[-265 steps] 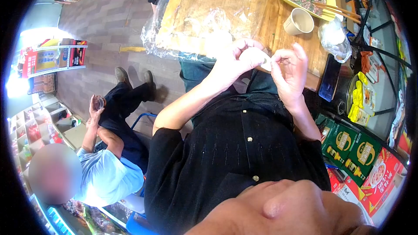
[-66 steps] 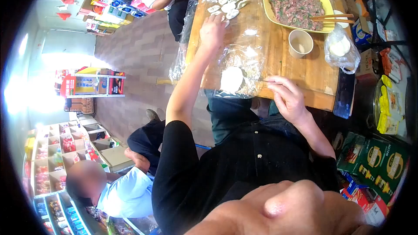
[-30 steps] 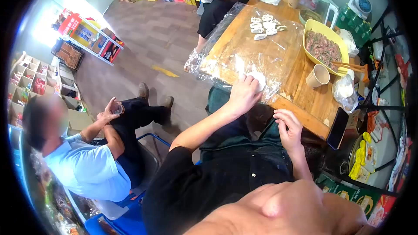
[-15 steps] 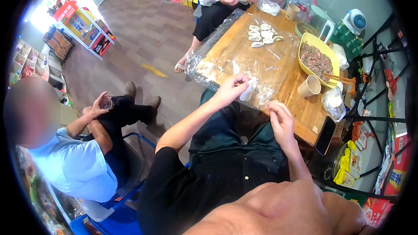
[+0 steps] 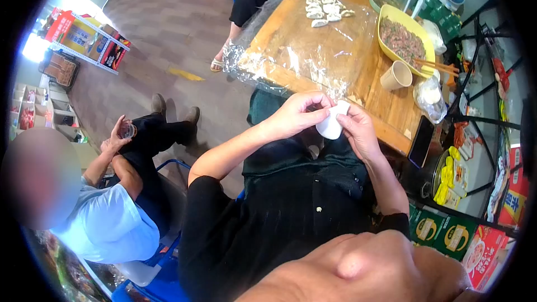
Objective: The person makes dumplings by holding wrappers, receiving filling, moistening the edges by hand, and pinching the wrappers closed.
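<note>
A round white dough wrapper (image 5: 330,127) hangs between my two hands at the table's near edge. My left hand (image 5: 305,113) pinches its left side, and my right hand (image 5: 359,130) grips its upper right edge with thumb and fingers. Beyond them, clear plastic film (image 5: 291,59) covers part of the wooden table (image 5: 386,128). Several folded dumplings (image 5: 331,8) lie on the film. To the right stand a yellow bowl of minced filling (image 5: 400,36), with chopsticks (image 5: 439,66) resting over its rim, and a paper cup (image 5: 396,76).
A plastic bag with dough (image 5: 430,98) and a phone (image 5: 420,141) lie at the table's right edge. A seated person in light blue (image 5: 112,218) holds a glass at the left. Another person's legs (image 5: 251,0) show beyond the table. A black rack (image 5: 470,120) stands right.
The wrapper has gone from the film into my hands, off the table. My right hand, earlier apart from it, now grips it. The view has shifted, with the far person now mostly out of frame.
</note>
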`<state>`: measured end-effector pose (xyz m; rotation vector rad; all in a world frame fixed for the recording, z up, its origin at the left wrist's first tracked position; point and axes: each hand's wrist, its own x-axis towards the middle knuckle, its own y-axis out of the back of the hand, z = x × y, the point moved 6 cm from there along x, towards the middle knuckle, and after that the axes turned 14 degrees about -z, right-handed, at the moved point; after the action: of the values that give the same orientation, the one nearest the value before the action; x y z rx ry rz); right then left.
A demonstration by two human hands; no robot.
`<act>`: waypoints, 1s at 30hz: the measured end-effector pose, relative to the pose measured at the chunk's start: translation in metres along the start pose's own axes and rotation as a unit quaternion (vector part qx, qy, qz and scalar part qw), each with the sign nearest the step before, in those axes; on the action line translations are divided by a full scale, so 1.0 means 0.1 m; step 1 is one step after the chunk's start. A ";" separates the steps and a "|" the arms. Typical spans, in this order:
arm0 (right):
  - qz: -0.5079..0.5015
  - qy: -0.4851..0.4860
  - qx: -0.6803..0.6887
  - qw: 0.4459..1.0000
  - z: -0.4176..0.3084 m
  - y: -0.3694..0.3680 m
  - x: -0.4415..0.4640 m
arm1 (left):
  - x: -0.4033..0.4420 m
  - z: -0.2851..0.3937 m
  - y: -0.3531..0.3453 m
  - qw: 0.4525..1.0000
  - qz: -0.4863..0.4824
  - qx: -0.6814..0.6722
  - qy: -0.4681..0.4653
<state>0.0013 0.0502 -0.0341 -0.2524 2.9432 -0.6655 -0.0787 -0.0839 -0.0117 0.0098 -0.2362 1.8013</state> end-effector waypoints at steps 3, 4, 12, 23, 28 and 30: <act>0.035 0.036 -0.111 0.993 -0.16 -0.02 -0.08 | -0.04 -0.03 -0.02 1.000 -0.023 -0.011 -0.006; 0.028 0.032 -0.172 0.984 -0.21 -0.03 -0.11 | -0.05 -0.06 -0.03 0.999 -0.019 -0.049 0.012; -0.098 0.058 -0.530 0.840 -0.45 -0.60 -0.12 | 0.04 -0.39 -0.38 0.895 -0.106 -0.433 -0.031; 0.035 0.026 -0.714 0.698 -0.49 -0.14 -0.18 | 0.02 -0.79 -0.62 0.801 0.004 -0.598 -0.009; 0.089 0.008 -0.578 0.811 -0.78 0.27 -0.50 | 0.14 -0.75 -0.77 0.797 -0.001 -0.603 0.047; 0.202 -0.063 -0.519 0.828 -0.99 0.64 -0.69 | 0.21 -0.63 -0.88 0.787 -0.052 -0.613 0.045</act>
<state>0.0453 0.1616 0.0318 0.2471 2.7359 0.9967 0.0087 -0.0331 -0.0573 -0.9631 -1.2699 1.2408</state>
